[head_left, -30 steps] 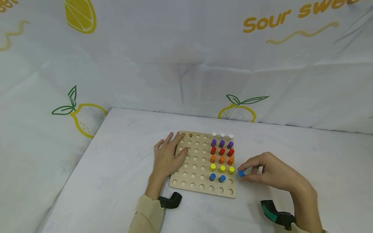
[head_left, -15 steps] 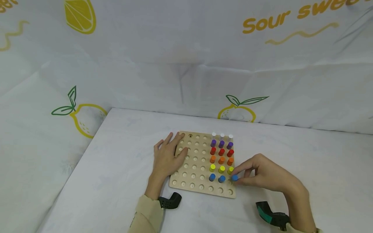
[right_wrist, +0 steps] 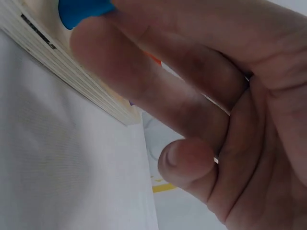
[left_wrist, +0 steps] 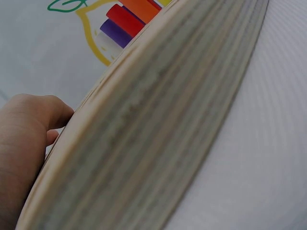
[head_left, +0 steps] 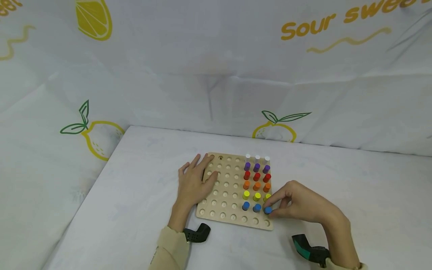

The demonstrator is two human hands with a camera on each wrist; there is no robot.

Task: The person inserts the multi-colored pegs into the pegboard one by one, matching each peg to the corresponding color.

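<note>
A wooden pegboard [head_left: 222, 204] with rows of round holes lies on the white-covered table. My left hand [head_left: 194, 183] rests on its left edge, fingers spread and thumb over the holes. With thumb and fingertips my right hand [head_left: 302, 202] pinches a blue peg [head_left: 268, 210] at the board's right edge, at the end of the blue row. In the right wrist view the blue peg [right_wrist: 84, 10] shows at the fingertips, its foot at the board's surface. White, purple, red [head_left: 257, 176], orange, yellow [head_left: 257, 196] and blue pegs stand in the three right-hand columns.
The left columns and the front row of the board have bare holes. A white cloth [head_left: 189, 97] with lemon prints hangs behind the table [head_left: 135, 180]. Black wrist devices [head_left: 198, 233] sit on both wrists.
My right hand has moved left with the blue peg, from beside the board to the right end of the blue row. My left hand has stayed in place.
</note>
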